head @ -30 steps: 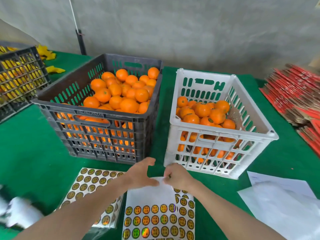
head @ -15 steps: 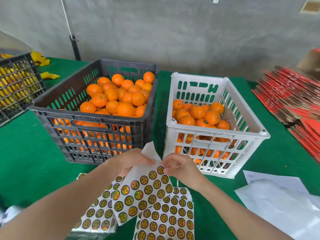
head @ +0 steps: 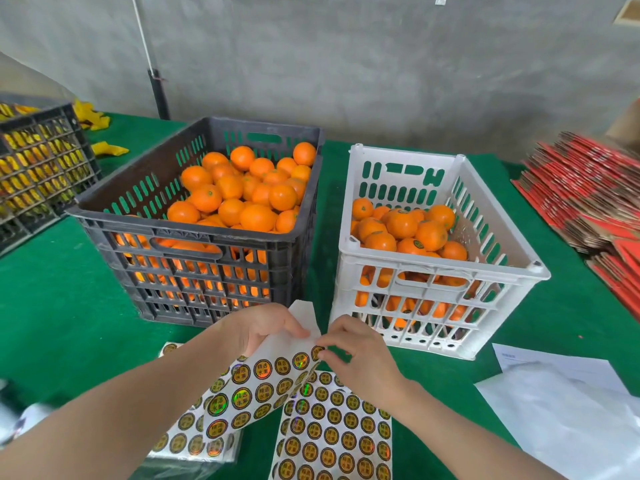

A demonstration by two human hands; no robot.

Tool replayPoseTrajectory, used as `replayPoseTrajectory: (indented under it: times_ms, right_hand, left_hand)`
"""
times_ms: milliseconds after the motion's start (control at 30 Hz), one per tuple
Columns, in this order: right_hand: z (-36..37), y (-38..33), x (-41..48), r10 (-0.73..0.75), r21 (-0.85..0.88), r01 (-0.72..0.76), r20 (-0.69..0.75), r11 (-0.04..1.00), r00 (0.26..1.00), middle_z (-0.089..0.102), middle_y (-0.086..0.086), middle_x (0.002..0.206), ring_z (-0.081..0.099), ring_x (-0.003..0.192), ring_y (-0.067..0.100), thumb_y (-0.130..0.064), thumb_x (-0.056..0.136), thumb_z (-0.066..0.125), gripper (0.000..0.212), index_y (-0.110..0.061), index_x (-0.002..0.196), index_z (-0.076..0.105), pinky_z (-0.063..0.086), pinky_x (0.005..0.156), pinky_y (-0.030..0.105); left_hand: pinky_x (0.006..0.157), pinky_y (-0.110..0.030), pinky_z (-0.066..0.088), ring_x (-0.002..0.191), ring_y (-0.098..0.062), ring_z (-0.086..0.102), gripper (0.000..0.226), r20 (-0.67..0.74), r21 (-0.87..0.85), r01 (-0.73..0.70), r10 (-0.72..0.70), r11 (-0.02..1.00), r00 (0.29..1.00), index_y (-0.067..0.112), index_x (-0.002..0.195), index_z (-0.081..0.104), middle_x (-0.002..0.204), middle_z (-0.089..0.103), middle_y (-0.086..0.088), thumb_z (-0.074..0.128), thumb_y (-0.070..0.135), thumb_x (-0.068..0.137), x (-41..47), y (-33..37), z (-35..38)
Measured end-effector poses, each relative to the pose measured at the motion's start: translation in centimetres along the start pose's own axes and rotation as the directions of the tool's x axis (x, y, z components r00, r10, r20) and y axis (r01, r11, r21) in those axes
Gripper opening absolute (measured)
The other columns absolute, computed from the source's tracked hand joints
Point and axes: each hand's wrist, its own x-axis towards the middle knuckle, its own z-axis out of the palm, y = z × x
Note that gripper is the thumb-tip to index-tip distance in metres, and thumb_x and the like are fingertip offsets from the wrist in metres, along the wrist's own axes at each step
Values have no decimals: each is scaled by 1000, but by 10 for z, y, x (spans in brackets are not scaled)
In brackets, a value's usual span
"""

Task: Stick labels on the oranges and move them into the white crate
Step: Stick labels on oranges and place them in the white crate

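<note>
We see both forearms cut off by the lower edge. The left hand (head: 263, 327) has its grip curled round the blank upper corner of the held label sheet (head: 256, 386), which it lifts above the tabletop (head: 62, 306). The right hand (head: 360, 355) has its grip pinching the same sheet's top right edge, right at a round label. The fingers cover that spot, so we cannot tell whether the label has come loose.

The held sheet partly hides a flat label sheet (head: 332, 434) under it, and the left arm covers much of another label sheet (head: 187, 434).

The unlabelled oranges (head: 242, 195) fill the black crate (head: 194, 237), the lower ones showing only through its slots. The labelled oranges (head: 401, 230) lie in the white crate (head: 436, 271) just beside it, some with dark stickers on top.

The tabletop has a green cloth cover. At the left edge a second dark crate (head: 38, 161) is cut off, its yellow contents unclear. A blurred stack of red cardboard (head: 588, 188) lies on the right, with white paper (head: 571, 417) near us. A grey wall (head: 381, 64) stands behind.
</note>
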Motion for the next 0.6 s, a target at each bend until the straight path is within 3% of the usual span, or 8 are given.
replayPoseTrajectory:
  times_ms: [167, 300, 367, 467, 533, 600]
  right_hand:
    - [3, 0, -3, 40, -15, -40, 46, 999, 998, 63, -1, 86, 48, 75, 2, -15, 83, 68, 9, -12, 88, 75, 44, 71, 19]
    - [4, 2, -2, 100, -8, -100, 27, 995, 995, 57, -10, 82, 47, 76, 1, -14, 82, 69, 7, -14, 86, 74, 39, 74, 15]
    - [4, 2, -1, 89, -37, -89, 12, 995, 996, 62, -4, 82, 50, 78, 6, -12, 81, 69, 6, -12, 84, 74, 41, 76, 18]
    - [3, 1, -4, -2, -50, 1, -4, 999, 1000, 64, 3, 73, 58, 70, 17, 1, 74, 70, 10, -8, 70, 71, 50, 65, 27]
    - [1, 3, -6, 9, 27, -10, 11, 1000, 1000, 64, 4, 72, 58, 68, 16, 5, 73, 69, 14, -7, 68, 70, 49, 63, 24]
    - [-6, 4, -3, 175, 213, -174, 14, 961, 985, 64, 0, 73, 57, 70, 9, 2, 77, 70, 21, -16, 68, 71, 45, 65, 17]
  left_hand:
    - [89, -50, 48, 95, -40, 62, 29, 16, -3, 62, -62, 998, 998, -3, 118, 57, 110, 64, -27, 55, 11, 93, 7, -1, 4]
    - [81, -47, 50, 91, -39, 62, 24, -17, 15, 83, -82, 996, 996, -3, 113, 57, 101, 66, -25, 57, 9, 92, 9, 2, 7]
    - [77, -45, 50, 89, -39, 62, 26, 6, 9, 96, -96, 995, 995, -2, 116, 56, 99, 66, -24, 55, 10, 93, 10, 3, 8]
    - [76, -44, 50, 91, -39, 62, 31, 15, 17, 99, -99, 995, 995, -4, 121, 54, 103, 66, -25, 54, 10, 94, 15, 0, 5]
    - [81, -46, 51, 98, -40, 63, 32, 28, 24, 75, -75, 997, 997, -4, 122, 54, 108, 66, -25, 56, 9, 92, 22, -5, 4]
    - [84, -45, 53, 103, -38, 64, 33, 24, 66, 14, -15, 998, 1000, 0, 121, 58, 109, 68, -21, 62, 8, 88, 30, -9, 4]
